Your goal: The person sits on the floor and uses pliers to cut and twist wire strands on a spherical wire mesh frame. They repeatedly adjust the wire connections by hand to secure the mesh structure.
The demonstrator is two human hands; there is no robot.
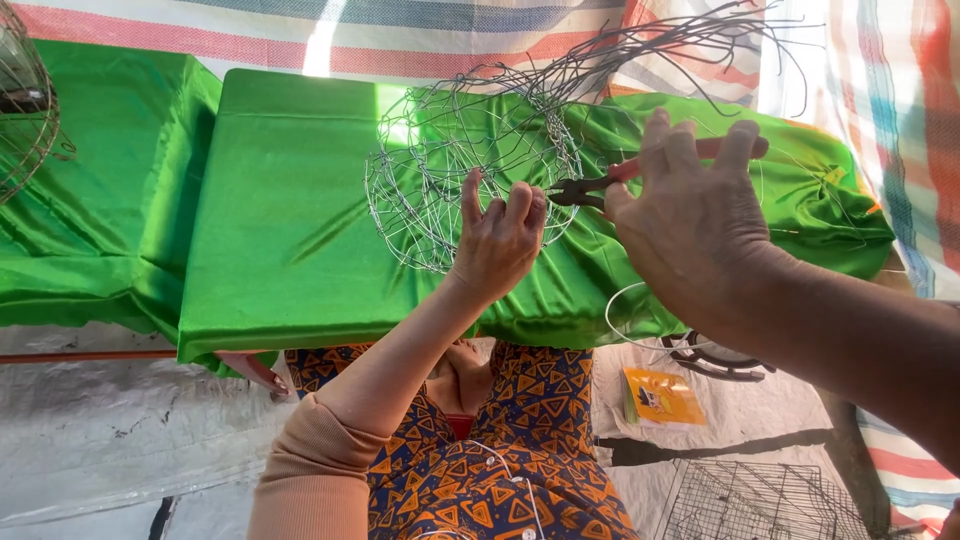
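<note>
A round basket frame of thin silver wire (440, 170) lies on a low bench covered in green cloth (290, 230). Loose wire ends (690, 35) fan out from its far right side. My left hand (497, 238) grips the near edge of the wire frame with its fingers curled on the mesh. My right hand (695, 225) holds red-handled pliers (600, 187), whose dark jaws touch the wire just right of my left fingers.
A second green-covered bench (90, 200) stands at left, with another wire cage (25, 100) at its far corner. On the floor at right lie a wire loop (625, 325), an orange packet (662, 397), a dark round object (715, 358) and a flat wire grid (760, 500). A striped tarp (880, 110) hangs behind.
</note>
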